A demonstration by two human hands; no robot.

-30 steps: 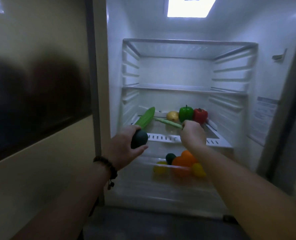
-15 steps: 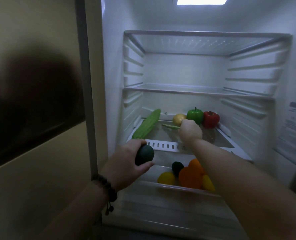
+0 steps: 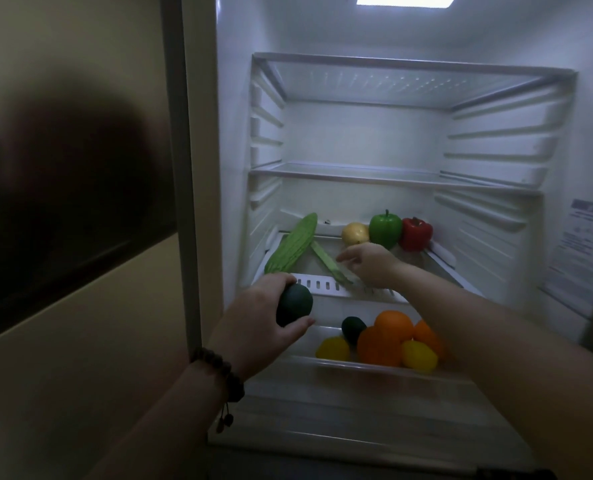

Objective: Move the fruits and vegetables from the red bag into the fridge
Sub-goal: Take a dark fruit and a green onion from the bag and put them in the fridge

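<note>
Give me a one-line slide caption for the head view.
Left hand grips a dark green avocado; open right hand beside long pale-green stalk on shelf.

Dark avocado; thin green stalk on shelf

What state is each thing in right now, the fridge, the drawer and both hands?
Fridge: open, light on.
Crisper drawer: pulled out, holding fruit.
Left hand: grips a dark green avocado.
Right hand: open over the long green vegetable on the shelf.
</note>
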